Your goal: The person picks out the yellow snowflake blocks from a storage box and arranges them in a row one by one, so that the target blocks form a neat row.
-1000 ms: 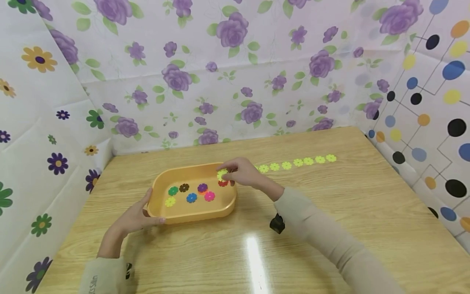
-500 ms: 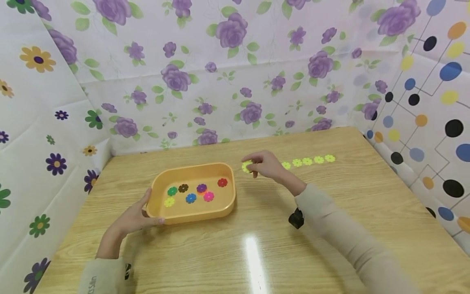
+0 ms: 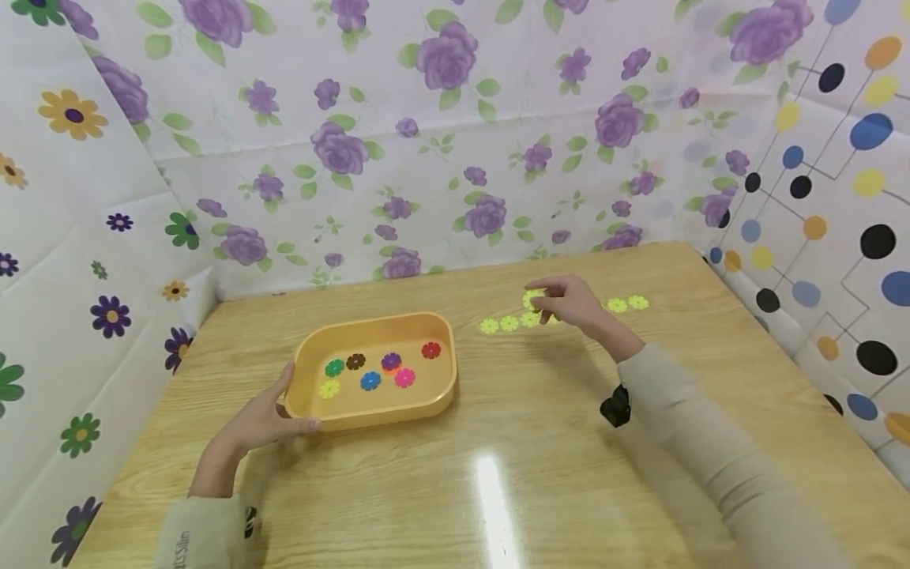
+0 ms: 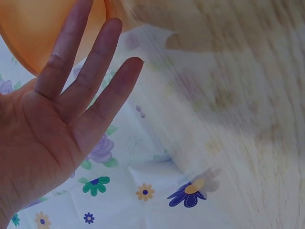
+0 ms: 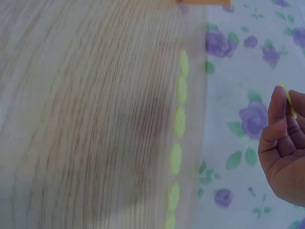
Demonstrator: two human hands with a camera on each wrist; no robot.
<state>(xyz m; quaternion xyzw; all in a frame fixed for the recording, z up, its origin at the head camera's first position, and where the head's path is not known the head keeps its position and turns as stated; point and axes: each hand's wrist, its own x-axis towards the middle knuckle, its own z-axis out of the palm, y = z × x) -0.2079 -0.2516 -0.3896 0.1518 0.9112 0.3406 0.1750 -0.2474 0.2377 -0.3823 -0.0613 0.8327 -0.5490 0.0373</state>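
Note:
My right hand [image 3: 574,304] pinches a yellow notched flower-shaped disc [image 3: 532,299] between thumb and fingers, raised over a row of similar yellow discs [image 3: 509,324] on the table. The hand hides the row's middle. In the right wrist view the held disc [image 5: 289,101] shows edge-on at the fingertips. An orange plastic tray [image 3: 384,415] stands on the left. My left hand [image 3: 259,419] rests against its near left corner, thumb at the front rim and fingers along the left side. The left wrist view shows several fingers [image 4: 95,86] straight and spread beside the tray.
Inside the tray lie several notched discs, among them a green disc [image 3: 334,367], a blue disc [image 3: 370,381], a pink disc [image 3: 405,378] and a red disc [image 3: 430,350]. Flowered sheets [image 3: 398,158] rise behind the wooden table [image 3: 398,490]; a dotted sheet [image 3: 839,261] hangs at the right.
My right hand has carried the yellow disc out of the tray, rightward to above the middle of the row. The left hand and the tray have stayed put.

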